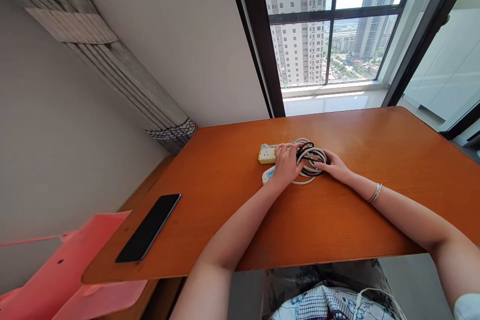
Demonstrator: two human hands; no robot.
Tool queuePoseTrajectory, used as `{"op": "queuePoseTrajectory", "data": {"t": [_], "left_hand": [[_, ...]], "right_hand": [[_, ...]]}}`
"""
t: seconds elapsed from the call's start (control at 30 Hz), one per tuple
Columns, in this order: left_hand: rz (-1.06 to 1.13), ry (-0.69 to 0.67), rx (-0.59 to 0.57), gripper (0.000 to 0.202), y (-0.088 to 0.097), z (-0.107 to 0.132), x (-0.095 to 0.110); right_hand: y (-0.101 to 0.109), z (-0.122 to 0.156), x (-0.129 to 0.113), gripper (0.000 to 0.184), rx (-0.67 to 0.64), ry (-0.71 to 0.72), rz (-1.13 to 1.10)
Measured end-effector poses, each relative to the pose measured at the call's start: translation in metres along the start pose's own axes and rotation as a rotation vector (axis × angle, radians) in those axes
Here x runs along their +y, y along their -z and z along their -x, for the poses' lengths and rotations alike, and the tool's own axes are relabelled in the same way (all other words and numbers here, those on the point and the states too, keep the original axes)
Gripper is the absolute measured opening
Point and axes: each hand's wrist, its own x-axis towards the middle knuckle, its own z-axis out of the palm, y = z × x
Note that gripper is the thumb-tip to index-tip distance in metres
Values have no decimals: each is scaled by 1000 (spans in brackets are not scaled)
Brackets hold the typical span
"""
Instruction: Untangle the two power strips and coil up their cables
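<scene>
A coiled bundle of white and black cables (313,164) lies on the wooden table (225,220) between my two hands. My left hand (288,161) curls over the left side of the bundle, its thumb against the coils. My right hand (335,166) grips the right edge of the coils, thumb on top, other fingers partly hidden. Left of the bundle is a pale yellow power strip (266,154), partly covered by my left hand. A white power strip with blue sockets (268,174) lies just nearer, partly behind my left wrist.
A black tablet or large phone (149,227) rests near the table's left edge. Beside that edge stands a red-pink chair or panel (71,260). Beyond the table's far edge are a window (330,50) and a tied-back grey curtain (123,75).
</scene>
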Motion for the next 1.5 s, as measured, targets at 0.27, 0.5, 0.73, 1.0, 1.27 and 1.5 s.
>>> {"op": "queuePoseTrajectory", "data": {"t": [0.27,0.5,0.73,1.0,1.27,1.5], "left_hand": [[172,15,14,43,2,-2,-3],[535,150,26,45,5,0,9],[899,98,-81,41,12,2,20],[471,83,-26,23,9,-6,-11],[-22,191,-320,52,9,-9,-40],[-118,288,-375,52,25,-20,-53]], "right_hand": [[21,-7,-12,45,105,114,286],[43,-2,-37,30,312,430,811],[65,-6,-65,23,550,524,804],[102,-21,-68,22,679,418,560],[132,-25,-72,22,764,179,84],[151,-25,-63,16,708,126,143]]}}
